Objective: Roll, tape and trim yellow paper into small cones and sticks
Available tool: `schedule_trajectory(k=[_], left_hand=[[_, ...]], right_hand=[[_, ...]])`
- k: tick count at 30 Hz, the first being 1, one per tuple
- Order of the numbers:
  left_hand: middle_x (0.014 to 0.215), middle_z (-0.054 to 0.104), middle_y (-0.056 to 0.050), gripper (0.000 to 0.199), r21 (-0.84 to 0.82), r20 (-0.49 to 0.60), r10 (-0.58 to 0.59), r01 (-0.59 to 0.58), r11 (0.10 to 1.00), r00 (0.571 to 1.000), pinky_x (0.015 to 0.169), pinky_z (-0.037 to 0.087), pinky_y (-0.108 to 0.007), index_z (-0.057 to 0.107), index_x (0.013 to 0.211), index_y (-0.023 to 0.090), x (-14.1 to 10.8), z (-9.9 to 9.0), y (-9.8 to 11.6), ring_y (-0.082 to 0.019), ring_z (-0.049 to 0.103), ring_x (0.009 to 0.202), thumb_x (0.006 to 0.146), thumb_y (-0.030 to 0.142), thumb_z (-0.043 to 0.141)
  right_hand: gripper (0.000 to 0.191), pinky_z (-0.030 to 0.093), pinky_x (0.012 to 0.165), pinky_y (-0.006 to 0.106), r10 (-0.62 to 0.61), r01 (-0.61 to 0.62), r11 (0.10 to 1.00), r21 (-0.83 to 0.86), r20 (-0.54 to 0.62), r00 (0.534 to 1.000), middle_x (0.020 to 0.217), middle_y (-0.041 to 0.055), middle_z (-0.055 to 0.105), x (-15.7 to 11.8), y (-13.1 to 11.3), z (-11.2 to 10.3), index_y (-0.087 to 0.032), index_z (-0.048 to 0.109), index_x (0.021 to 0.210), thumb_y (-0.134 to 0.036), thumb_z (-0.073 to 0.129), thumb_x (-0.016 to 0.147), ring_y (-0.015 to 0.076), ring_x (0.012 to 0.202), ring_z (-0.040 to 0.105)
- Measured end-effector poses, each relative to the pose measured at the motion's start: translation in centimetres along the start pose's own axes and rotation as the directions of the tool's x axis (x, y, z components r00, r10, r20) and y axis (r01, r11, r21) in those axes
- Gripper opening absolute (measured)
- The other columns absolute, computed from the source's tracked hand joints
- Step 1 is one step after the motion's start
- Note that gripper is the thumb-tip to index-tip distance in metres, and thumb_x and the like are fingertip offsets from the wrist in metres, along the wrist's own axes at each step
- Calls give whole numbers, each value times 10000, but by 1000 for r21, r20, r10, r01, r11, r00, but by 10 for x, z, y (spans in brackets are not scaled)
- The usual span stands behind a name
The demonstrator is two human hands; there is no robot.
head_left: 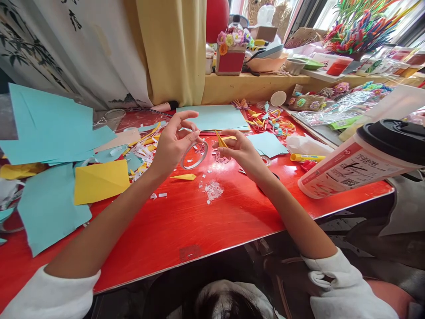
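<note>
My left hand [175, 144] is raised over the red table, its fingers closed on the top of a thin roll of tape [183, 160] that hangs upright. To its right, my right hand [237, 150] pinches a folded yellow paper piece [220, 140] with a pointed tip facing up. A second yellow folded piece [184, 177] lies flat on the table beneath the hands. Close by is a small heap of white paper scraps [213, 190]. Scissors, partly hidden by my right forearm, lie under it.
Blue paper sheets [53, 199] and a yellow sheet [101, 182] cover the left side. More blue paper [215, 117] lies at the back, beside a pile of coloured folded pieces [270, 122]. A large lidded cup [352, 168] and a yellow tube [307, 158] are on the right.
</note>
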State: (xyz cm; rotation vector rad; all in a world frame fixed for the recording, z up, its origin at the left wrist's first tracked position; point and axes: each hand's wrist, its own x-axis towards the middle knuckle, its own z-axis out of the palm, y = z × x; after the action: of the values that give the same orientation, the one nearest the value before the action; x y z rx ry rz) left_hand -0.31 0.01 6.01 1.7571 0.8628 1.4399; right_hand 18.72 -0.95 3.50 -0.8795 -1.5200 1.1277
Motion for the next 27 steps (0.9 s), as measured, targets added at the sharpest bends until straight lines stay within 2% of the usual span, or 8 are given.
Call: schedule_trajectory(k=[2, 4, 8, 13, 17, 19, 24, 27], left_hand=[[869, 604, -2, 351, -25, 34, -24, 25, 999, 999, 710, 517, -275, 563, 1102, 255, 1, -1, 4, -98, 589, 651, 772, 138, 590], [873, 622, -10, 327, -10, 77, -55, 56, 998, 996, 684, 507, -270, 585, 1095, 241, 1, -2, 7, -88, 561, 607, 778, 160, 590], [825, 642, -18, 211, 186, 152, -126, 96, 978, 980, 591, 446, -235, 664, 972, 202, 0, -3, 10, -79, 513, 555, 791, 293, 601], [706, 649, -19, 252, 409, 196, -204, 109, 906, 959, 539, 376, -236, 710, 824, 180, -2, -3, 11, -95, 487, 553, 776, 402, 600], [697, 643, -18, 267, 399, 260, -227, 110, 910, 938, 552, 364, -232, 706, 785, 166, -4, 0, 17, -101, 503, 597, 769, 412, 606], [699, 631, -5, 255, 368, 289, -222, 107, 924, 931, 570, 362, -228, 704, 825, 172, -5, 3, 21, -98, 500, 612, 774, 401, 605], [532, 448, 48, 221, 350, 303, -210, 96, 932, 930, 519, 298, -227, 686, 780, 176, -10, 9, 22, -76, 366, 503, 796, 371, 584], [555, 473, 38, 241, 316, 273, -199, 107, 943, 941, 513, 298, -234, 685, 767, 182, -11, 10, 19, -82, 371, 502, 797, 396, 579]], right_hand=[[232, 455, 644, 253, 5, -6, 999, -41, -21, 1000, 862, 28, 663, 1, 0, -2, -166, 610, 974, -254, 644, 762, 97, 701, 563], [189, 450, 669, 260, 1, -4, 995, -103, -29, 1000, 851, 26, 663, 2, -3, -3, -161, 664, 896, -294, 644, 764, 99, 721, 557], [221, 441, 689, 270, -15, 16, 991, -133, 7, 1000, 906, 23, 662, 0, -7, -3, -192, 683, 951, -307, 647, 766, 115, 785, 562], [323, 439, 628, 251, -39, 43, 997, -60, 66, 997, 846, 1, 631, -2, -7, -2, -219, 591, 1013, -328, 696, 727, 114, 752, 573], [408, 462, 654, 254, -67, 68, 997, 35, -26, 997, 841, -4, 629, -2, -9, 2, -226, 547, 1032, -355, 727, 690, 117, 767, 592], [364, 471, 686, 259, -78, 83, 993, 87, -57, 995, 876, 1, 635, -3, -9, 4, -224, 570, 1009, -358, 714, 703, 119, 798, 600], [209, 473, 722, 270, -36, 39, 986, 165, -18, 999, 843, -3, 654, -4, -7, 9, -217, 650, 902, -321, 698, 727, 109, 777, 597], [155, 472, 767, 283, -42, 42, 994, 105, -7, 999, 870, 3, 678, -5, -10, 11, -225, 692, 871, -327, 666, 759, 116, 816, 602]])
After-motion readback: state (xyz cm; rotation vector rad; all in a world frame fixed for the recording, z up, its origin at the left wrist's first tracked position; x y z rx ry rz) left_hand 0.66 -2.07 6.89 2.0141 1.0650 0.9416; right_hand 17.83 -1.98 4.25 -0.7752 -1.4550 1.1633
